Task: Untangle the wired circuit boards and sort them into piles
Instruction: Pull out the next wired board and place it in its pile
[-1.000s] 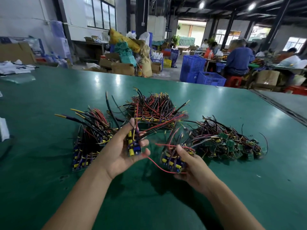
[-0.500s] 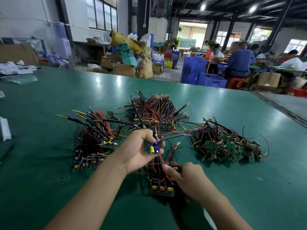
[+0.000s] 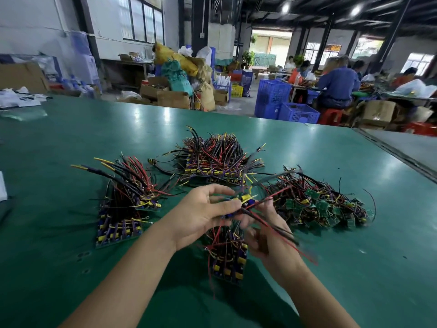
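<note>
My left hand (image 3: pixel 201 214) pinches a small wired circuit board (image 3: pixel 243 202) with blue and yellow parts above the green table (image 3: pixel 59 143). My right hand (image 3: pixel 267 235), blurred, grips the board's red and black wires (image 3: pixel 274 223), which trail to the right. Under both hands lies a small stack of wired boards (image 3: pixel 228 261). A neat pile of wired boards (image 3: pixel 123 209) lies at the left, a second pile (image 3: pixel 215 159) at the back centre. A tangled heap with green boards (image 3: pixel 316 202) lies at the right.
White papers (image 3: pixel 21 100) lie at the table's far left, a white object (image 3: pixel 2 188) at its left edge. A seam (image 3: pixel 402 157) runs along the table's right side. Beyond the table are blue crates (image 3: pixel 283 105), cardboard boxes and seated people.
My left hand lifted its board up and to the right. My right hand set the stack of boards down on the table, rose and took hold of the board's wires.
</note>
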`<state>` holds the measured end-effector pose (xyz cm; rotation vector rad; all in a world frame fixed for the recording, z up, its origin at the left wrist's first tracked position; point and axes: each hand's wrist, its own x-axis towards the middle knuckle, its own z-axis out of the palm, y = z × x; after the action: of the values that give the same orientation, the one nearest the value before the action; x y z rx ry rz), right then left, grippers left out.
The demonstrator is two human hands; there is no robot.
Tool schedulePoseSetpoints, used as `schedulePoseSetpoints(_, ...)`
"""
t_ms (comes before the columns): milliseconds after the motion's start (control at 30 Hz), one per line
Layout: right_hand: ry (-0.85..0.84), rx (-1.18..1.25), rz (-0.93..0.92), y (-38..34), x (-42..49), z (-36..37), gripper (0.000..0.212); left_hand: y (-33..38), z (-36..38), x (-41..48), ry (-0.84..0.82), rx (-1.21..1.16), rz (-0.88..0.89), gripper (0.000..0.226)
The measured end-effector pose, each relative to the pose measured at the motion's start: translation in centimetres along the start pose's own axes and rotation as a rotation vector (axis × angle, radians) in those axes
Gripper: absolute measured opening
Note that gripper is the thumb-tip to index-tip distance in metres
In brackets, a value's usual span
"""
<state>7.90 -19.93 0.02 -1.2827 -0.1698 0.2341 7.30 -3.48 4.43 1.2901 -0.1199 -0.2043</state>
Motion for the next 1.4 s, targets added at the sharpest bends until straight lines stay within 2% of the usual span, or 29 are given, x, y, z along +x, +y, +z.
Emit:
schedulePoseSetpoints(100, -0.065, 0.174, 0.177, 0.2, 0.4, 0.0, 0.062, -0.4, -0.1, -0.1, 0.022, 0.127, 0.030, 0.039)
schedulePoseSetpoints(167, -0.112, 0.160, 0.133, 0.5, 0.3, -0.4, 0.060, -0.5, -0.3, -0.3, 0.034, 0.189, 0.076, 0.035)
schedulePoseSetpoints(233, -0.124, 0.094, 0.021, 0.8, 0.1, -0.8, 0.049, -0.8, -0.6, -0.4, 0.066, 0.218, 0.111, 0.035)
schedulePoseSetpoints(333, -0.115, 0.061, -0.092, 0.9, 0.1, -0.7, 0.036, -1.6, -1.1, -0.5, 0.104, 0.170, 0.121, 0.035)
schedulePoseSetpoints(433, -0.043, 0.100, -0.096, 1.2, 0.4, -0.5, 0.033, -2.6, -1.1, -0.6, 0.139, 0.089, 0.131, 0.028)
schedulePoseSetpoints(567, -0.100, 0.159, -0.034, 1.6, 0.2, -0.4, 0.049, -3.4, -1.0, -0.3, 0.212, 0.073, 0.108, 0.045)
schedulePoseSetpoints(733, -0.107, 0.179, -0.016, 1.3, 0.2, -0.8, 0.047, -3.5, -1.2, -0.5, 0.138, -0.022, 0.037, 0.030)
schedulePoseSetpoints(833, -0.183, 0.176, 0.016, 1.3, 0.0, -1.1, 0.035, -3.4, -1.5, -0.5, 0.158, -0.073, -0.004, 0.022)
schedulePoseSetpoints(900, -0.177, 0.106, -0.004, 1.3, 0.1, -0.9, 0.039, -3.4, -1.4, -0.5, 0.173, -0.061, -0.012, 0.019)
schedulePoseSetpoints(1000, -0.081, 0.073, -0.027, 1.1, 0.4, -0.5, 0.050, -3.3, -1.3, -0.7, 0.160, -0.022, -0.020, 0.022)
schedulePoseSetpoints(1133, -0.085, 0.179, -0.016, 1.0, 0.6, -0.4, 0.033, -3.2, -1.7, -0.6, 0.104, -0.054, -0.045, 0.032)
schedulePoseSetpoints(1267, -0.154, 0.261, 0.019, 0.9, 0.6, -0.5, 0.018, -3.4, -1.9, -0.5, 0.059, -0.138, -0.065, 0.028)
schedulePoseSetpoints(1400, -0.151, 0.278, 0.062, 1.0, 0.7, -0.6, 0.020, -3.8, -2.1, -0.4, 0.024, -0.212, -0.080, 0.019)
